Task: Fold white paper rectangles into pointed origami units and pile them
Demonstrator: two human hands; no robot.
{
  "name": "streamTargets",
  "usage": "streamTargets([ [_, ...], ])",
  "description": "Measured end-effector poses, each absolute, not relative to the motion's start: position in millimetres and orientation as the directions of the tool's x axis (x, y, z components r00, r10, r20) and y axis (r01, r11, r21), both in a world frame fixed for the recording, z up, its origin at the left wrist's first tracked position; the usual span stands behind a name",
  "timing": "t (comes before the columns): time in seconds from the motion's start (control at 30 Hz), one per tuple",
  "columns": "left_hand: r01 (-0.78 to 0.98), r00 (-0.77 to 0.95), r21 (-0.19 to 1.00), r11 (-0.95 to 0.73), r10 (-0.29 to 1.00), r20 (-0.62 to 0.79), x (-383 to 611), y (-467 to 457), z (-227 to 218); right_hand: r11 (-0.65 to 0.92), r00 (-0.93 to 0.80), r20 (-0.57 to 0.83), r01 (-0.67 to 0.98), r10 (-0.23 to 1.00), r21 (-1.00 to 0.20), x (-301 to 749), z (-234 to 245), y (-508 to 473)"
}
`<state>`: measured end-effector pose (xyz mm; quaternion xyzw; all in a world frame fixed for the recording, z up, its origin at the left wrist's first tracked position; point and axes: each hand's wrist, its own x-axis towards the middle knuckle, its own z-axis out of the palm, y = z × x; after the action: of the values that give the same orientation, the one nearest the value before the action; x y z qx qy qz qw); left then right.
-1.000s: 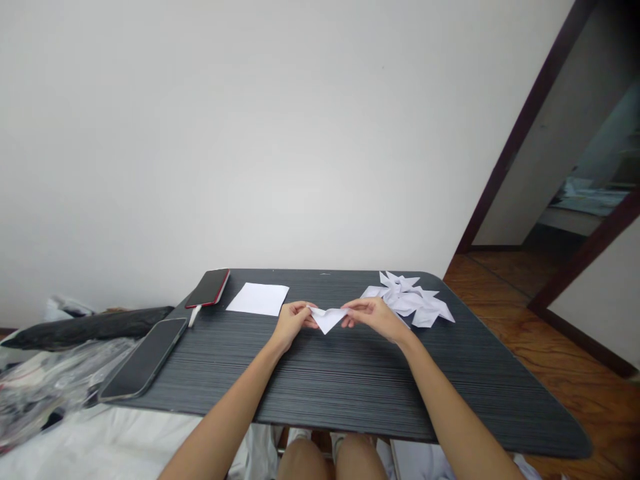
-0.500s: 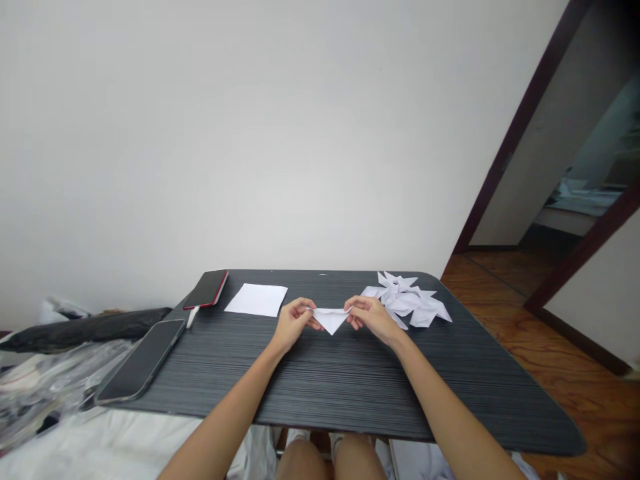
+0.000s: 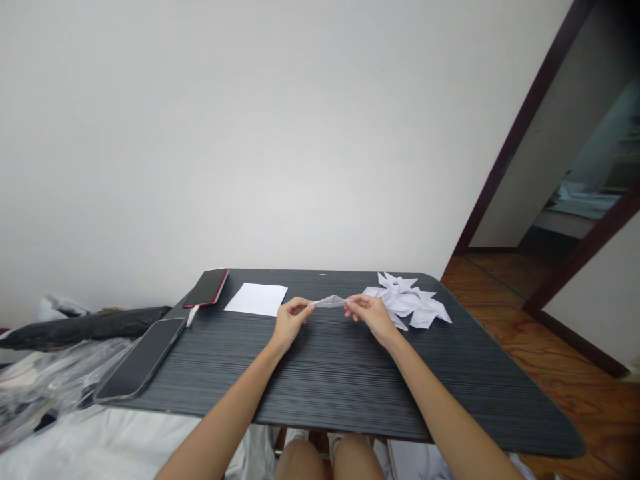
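Between my two hands is a small piece of folded white paper (image 3: 330, 302), a thin strip with a low peak at its top middle. My left hand (image 3: 291, 321) pinches its left end between thumb and fingers. At the other end, my right hand (image 3: 371, 315) grips the paper the same way. A stack of flat white paper (image 3: 257, 299) lies to the left of my left hand. Just beyond my right hand sits a pile of folded white paper pieces (image 3: 417, 303) with pointed ends, partly hidden by that hand.
The dark, streaked table (image 3: 345, 387) stands against a white wall. A phone with a red edge (image 3: 206, 288) and a white cable plugged in lies at its back left. Another, larger phone (image 3: 143, 360) rests at the left edge. Plastic-wrapped items (image 3: 55, 373) are beside the table.
The folded paper has gone from a downward-pointing triangle to a thin strip with its peak upward. Both hands still grip its ends, with the fingers turned slightly.
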<state>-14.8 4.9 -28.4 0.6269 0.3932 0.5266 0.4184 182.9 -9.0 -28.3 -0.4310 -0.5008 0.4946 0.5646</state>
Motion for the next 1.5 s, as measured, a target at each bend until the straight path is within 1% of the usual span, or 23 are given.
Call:
streamTargets([
  [0.07, 0.208, 0.086, 0.889, -0.409, 0.913, 0.399, -16, 9, -33, 0.167, 0.103, 0.170, 0.039, 0.980, -0.985, 183, -34, -5],
  [0.1, 0.268, 0.085, 0.870, -0.414, 0.910, 0.407, -17, 10, -35, 0.178, 0.132, 0.193, 0.115, 0.972, -0.977, 183, -37, -4],
  [0.23, 0.493, 0.110, 0.792, -0.361, 0.928, 0.355, -18, 10, -41, 0.202, 0.156, 0.271, 0.354, 0.950, -0.913, 181, -45, -1],
  [0.3, 0.607, 0.131, 0.701, -0.375, 0.917, 0.377, -17, 7, -42, 0.190, 0.147, 0.284, 0.456, 0.947, -0.870, 179, -47, -3],
  [0.4, 0.718, 0.257, 0.519, -0.464, 0.870, 0.422, -16, 3, -40, 0.207, 0.089, 0.320, 0.597, 0.943, -0.775, 176, -47, -8],
  [0.47, 0.743, 0.355, 0.413, -0.526, 0.833, 0.423, -15, 1, -38, 0.254, 0.023, 0.372, 0.693, 0.928, -0.675, 175, -46, -13],
  [0.53, 0.737, 0.438, 0.344, -0.581, 0.799, 0.411, -15, -2, -36, 0.308, -0.055, 0.418, 0.763, 0.907, -0.568, 173, -44, -18],
  [0.67, 0.707, 0.579, 0.224, -0.670, 0.731, 0.362, -21, -12, -32, 0.401, -0.210, 0.426, 0.809, 0.880, -0.430, 172, -40, -30],
  [0.8, 0.742, 0.610, 0.104, -0.663, 0.731, 0.307, -27, -26, -24, 0.409, -0.289, 0.382, 0.868, 0.878, -0.283, 174, -37, -45],
  [0.9, 0.769, 0.598, 0.073, -0.636, 0.754, 0.273, -22, -28, -18, 0.354, -0.271, 0.314, 0.902, 0.910, -0.247, 178, -36, -50],
  [1.0, 0.759, 0.604, 0.082, -0.646, 0.745, 0.284, -9, -19, -13, 0.334, -0.266, 0.264, 0.905, 0.927, -0.264, 180, -33, -46],
  [1.07, 0.725, 0.625, 0.101, -0.681, 0.713, 0.316, 0, -8, -12, 0.339, -0.265, 0.265, 0.894, 0.927, -0.293, 181, -31, -41],
  [1.1, 0.713, 0.634, 0.122, -0.691, 0.709, 0.309, 4, -2, -13, 0.339, -0.257, 0.274, 0.887, 0.927, -0.315, 181, -31, -39],
  [1.17, 0.701, 0.637, 0.180, -0.690, 0.719, 0.277, 9, 9, -14, 0.349, -0.243, 0.302, 0.858, 0.922, -0.377, 182, -32, -33],
  [1.2, 0.686, 0.655, 0.187, -0.703, 0.708, 0.262, 11, 14, -14, 0.365, -0.241, 0.321, 0.833, 0.916, -0.416, 183, -34, -31],
  [1.27, 0.642, 0.712, 0.165, -0.749, 0.662, 0.236, 13, 22, -13, 0.380, -0.206, 0.362, 0.767, 0.909, -0.517, 185, -40, -24],
  [1.33, 0.593, 0.765, 0.135, -0.794, 0.608, 0.212, 14, 28, -11, 0.337, -0.083, 0.393, 0.692, 0.916, -0.638, 186, -46, -16],
  [1.4, 0.572, 0.780, 0.142, -0.808, 0.589, 0.211, 15, 31, -10, 0.248, 0.108, 0.385, 0.602, 0.917, -0.759, 184, -52, -7],
  [1.47, 0.581, 0.755, 0.176, -0.794, 0.607, 0.247, 16, 33, -10, 0.172, 0.256, 0.330, 0.490, 0.909, -0.855, 178, -55, 2],
  [1.5, 0.589, 0.736, 0.193, -0.785, 0.620, 0.272, 16, 34, -11, 0.141, 0.289, 0.284, 0.431, 0.914, -0.891, 174, -56, 5],
])
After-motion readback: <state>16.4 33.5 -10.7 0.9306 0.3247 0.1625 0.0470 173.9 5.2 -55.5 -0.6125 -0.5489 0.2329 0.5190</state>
